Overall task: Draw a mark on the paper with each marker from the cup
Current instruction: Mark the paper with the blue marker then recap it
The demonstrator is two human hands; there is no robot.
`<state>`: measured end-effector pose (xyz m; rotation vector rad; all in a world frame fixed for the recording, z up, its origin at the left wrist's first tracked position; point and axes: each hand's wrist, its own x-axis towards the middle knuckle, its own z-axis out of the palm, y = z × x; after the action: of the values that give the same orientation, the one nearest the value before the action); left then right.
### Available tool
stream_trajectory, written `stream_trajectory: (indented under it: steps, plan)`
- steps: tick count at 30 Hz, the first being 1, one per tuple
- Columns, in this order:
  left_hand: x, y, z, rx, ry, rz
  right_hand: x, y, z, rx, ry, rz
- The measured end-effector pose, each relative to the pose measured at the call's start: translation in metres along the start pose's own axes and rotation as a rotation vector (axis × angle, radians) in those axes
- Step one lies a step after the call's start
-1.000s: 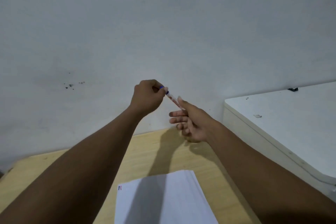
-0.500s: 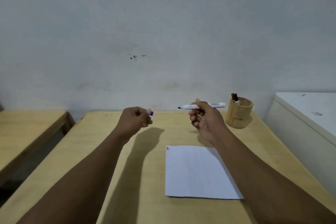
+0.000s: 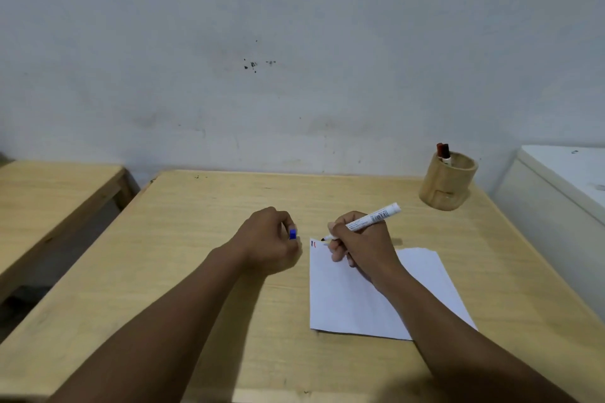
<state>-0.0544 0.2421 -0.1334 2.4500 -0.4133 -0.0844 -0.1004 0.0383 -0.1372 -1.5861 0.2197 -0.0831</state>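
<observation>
A white sheet of paper (image 3: 353,301) lies on the wooden table (image 3: 183,239), with small blue and red marks at its top left corner. My right hand (image 3: 360,242) grips a white marker (image 3: 373,216), uncapped, its dark tip at the paper's top left corner beside those marks. My left hand (image 3: 268,239) rests on the table left of the paper, closed around a blue marker cap (image 3: 292,234). A round wooden cup (image 3: 448,186) stands at the table's far right with red-capped markers (image 3: 442,151) sticking out.
A second wooden table (image 3: 49,199) stands to the left across a narrow gap. A white cabinet top (image 3: 569,180) borders the table on the right. A pale wall runs right behind the table.
Both hands came down from in front of the wall to the table. The marker's tip now sits at the paper's corner. The view tilted down.
</observation>
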Motion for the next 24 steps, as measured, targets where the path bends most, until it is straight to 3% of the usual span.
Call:
stream_trajectory:
  steps: [9,14,24]
  plan:
    - [0.012,0.0,-0.001,0.04,-0.195,-0.04,0.004,0.012,0.002,-0.143,-0.004,-0.063]
    - [0.014,0.004,-0.009,-0.077,-0.267,-0.119,0.005,0.016,0.002,-0.149,0.006,-0.075]
    - [0.013,0.002,-0.007,0.126,-0.306,-0.06,0.007,0.02,0.003,-0.215,0.003,-0.121]
